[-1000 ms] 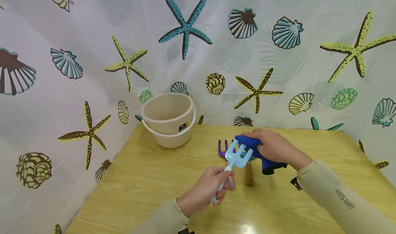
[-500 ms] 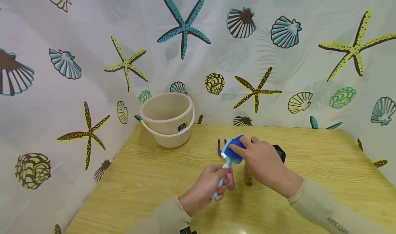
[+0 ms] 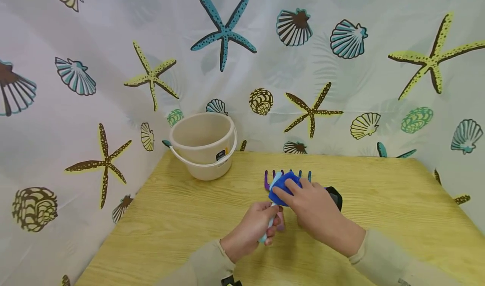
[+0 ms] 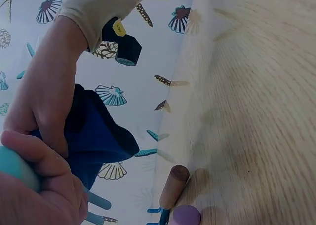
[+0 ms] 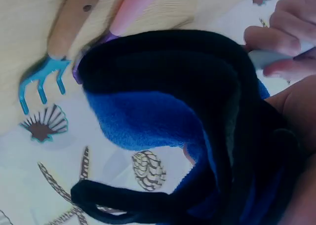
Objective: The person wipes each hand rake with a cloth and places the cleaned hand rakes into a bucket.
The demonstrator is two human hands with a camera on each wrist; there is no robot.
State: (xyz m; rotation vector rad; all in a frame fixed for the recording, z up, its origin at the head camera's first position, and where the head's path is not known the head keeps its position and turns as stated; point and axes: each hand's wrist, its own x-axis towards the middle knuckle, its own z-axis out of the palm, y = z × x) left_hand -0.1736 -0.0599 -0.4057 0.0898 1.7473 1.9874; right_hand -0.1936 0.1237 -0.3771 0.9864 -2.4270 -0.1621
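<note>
My left hand (image 3: pixel 248 228) grips the handle of a light-blue hand fork (image 3: pixel 263 237), its head tilted up and away. My right hand (image 3: pixel 318 212) holds a blue terry cleaning mitt (image 3: pixel 282 191) against the fork's head, with its fingers bent over the cloth. Most of the tines are hidden behind the mitt. Black trim and a hanging loop (image 5: pixel 94 200) of the mitt show in the right wrist view. Below the hands lie a purple hand fork with a pink handle (image 3: pixel 281 222) and a blue hand fork (image 5: pixel 42 82) with a wooden handle (image 4: pixel 174 188).
A cream bucket (image 3: pixel 206 170) with its handle lowered stands at the back left of the wood-grain table (image 3: pixel 182 223). A white sheet (image 3: pixel 352 84) printed with shells and starfish hangs behind and to the left.
The right hand has turned over and brought the mitt left and down across the fork's tines, covering them. The left hand keeps its grip on the fork almost unmoved.
</note>
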